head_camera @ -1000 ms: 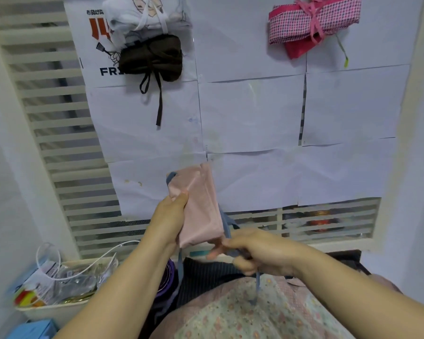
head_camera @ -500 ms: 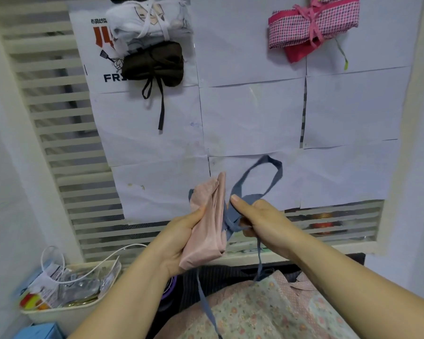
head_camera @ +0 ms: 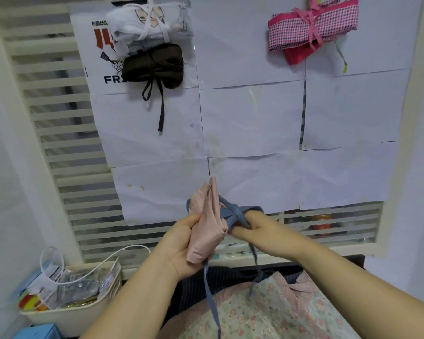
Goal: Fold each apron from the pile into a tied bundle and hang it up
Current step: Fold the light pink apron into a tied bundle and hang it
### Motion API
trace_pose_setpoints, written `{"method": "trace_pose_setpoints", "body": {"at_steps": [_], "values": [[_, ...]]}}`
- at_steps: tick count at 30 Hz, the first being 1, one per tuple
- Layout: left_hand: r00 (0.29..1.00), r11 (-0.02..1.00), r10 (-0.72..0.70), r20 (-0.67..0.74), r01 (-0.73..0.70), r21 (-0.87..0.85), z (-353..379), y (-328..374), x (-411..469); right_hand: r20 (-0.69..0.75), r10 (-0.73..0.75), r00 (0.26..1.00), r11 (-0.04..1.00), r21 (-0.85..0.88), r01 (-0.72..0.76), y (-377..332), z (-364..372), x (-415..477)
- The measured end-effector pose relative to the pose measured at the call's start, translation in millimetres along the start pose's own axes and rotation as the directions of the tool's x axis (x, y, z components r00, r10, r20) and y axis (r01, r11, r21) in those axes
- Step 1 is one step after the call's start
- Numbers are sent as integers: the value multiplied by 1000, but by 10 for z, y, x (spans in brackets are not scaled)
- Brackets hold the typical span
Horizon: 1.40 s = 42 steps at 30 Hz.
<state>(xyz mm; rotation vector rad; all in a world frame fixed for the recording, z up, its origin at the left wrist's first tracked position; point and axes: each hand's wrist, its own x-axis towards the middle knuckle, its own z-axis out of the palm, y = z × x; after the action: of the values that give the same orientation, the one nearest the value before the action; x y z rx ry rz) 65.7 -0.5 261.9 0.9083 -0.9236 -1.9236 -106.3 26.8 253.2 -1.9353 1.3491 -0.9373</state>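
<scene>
A folded pink apron (head_camera: 206,228) stands upright in front of the papered wall, gripped from the left by my left hand (head_camera: 179,243). Its blue-grey strap (head_camera: 233,212) crosses over the bundle's right side, and my right hand (head_camera: 257,228) pinches it close against the fabric. Loose strap ends hang down towards the pile. Below lies the pile of aprons (head_camera: 267,309), with a floral one on top. On the wall hang three tied bundles: a white one (head_camera: 147,23), a dark brown one (head_camera: 154,64) and a pink checked one (head_camera: 313,28).
A cream basket (head_camera: 71,314) with packets and a white cable stands at the lower left, with a blue box (head_camera: 38,332) in front of it. White slatted louvres (head_camera: 59,118) run behind the paper sheets. A white wall closes the right side.
The raised strap loop has been pulled down and drawn tight across the pink bundle. My right hand moved in close against the bundle. My left hand keeps the same grip.
</scene>
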Motion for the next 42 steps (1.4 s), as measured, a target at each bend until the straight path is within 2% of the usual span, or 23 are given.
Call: {"method": "trace_pose_setpoints", "body": {"at_steps": [2, 5, 7, 11, 15, 17, 20, 22, 25, 30, 33, 35, 39, 42], "values": [[999, 1000, 13, -36, -12, 10, -16, 1, 30, 58, 32, 998, 999, 22, -34, -28, -28, -10], [994, 997, 46, -101, -39, 62, -120, 0, 94, 150, 69, 986, 973, 207, -100, -73, -122, -22], [988, 993, 52, -145, -35, 116, -151, -8, 109, 141, 71, 987, 959, 261, -106, -23, -109, 14], [987, 986, 67, -145, -43, 163, -175, -38, 137, 143, 77, 987, 910, 395, -128, 56, -71, 63], [984, 970, 94, -153, -56, 235, -198, -11, 107, 371, 24, 928, 842, 494, -219, 120, -147, 31], [986, 963, 86, -141, -46, 267, -228, 3, 103, 415, 0, 910, 783, 566, -257, 116, -178, 9], [991, 955, 58, -118, -21, 295, -250, 24, 95, 369, -18, 929, 716, 653, -245, 135, -142, -3], [995, 950, 50, -82, -22, 312, -255, 24, 89, 327, 46, 944, 656, 703, -275, 114, -82, -4], [999, 945, 47, -25, -36, 326, -277, 9, 95, 276, 149, 950, 635, 710, -305, 93, -33, 25], [996, 941, 71, 50, -84, 328, -348, 14, 69, 205, 185, 961, 741, 614, -273, -17, -113, 14], [993, 948, 69, 94, -95, 304, -364, 8, 61, 80, 208, 975, 896, 383, -223, -104, -149, 10], [992, 958, 52, 117, -83, 276, -362, -28, 76, 3, 201, 980, 930, 312, -192, -151, -114, 33], [985, 989, 11, 173, -36, 145, -346, -86, 66, -40, 240, 970, 824, 537, -181, -192, -30, 84], [975, 998, -11, 222, -3, 61, -368, -100, 73, 4, 226, 974, 773, 608, -182, -217, -14, 104]]}}
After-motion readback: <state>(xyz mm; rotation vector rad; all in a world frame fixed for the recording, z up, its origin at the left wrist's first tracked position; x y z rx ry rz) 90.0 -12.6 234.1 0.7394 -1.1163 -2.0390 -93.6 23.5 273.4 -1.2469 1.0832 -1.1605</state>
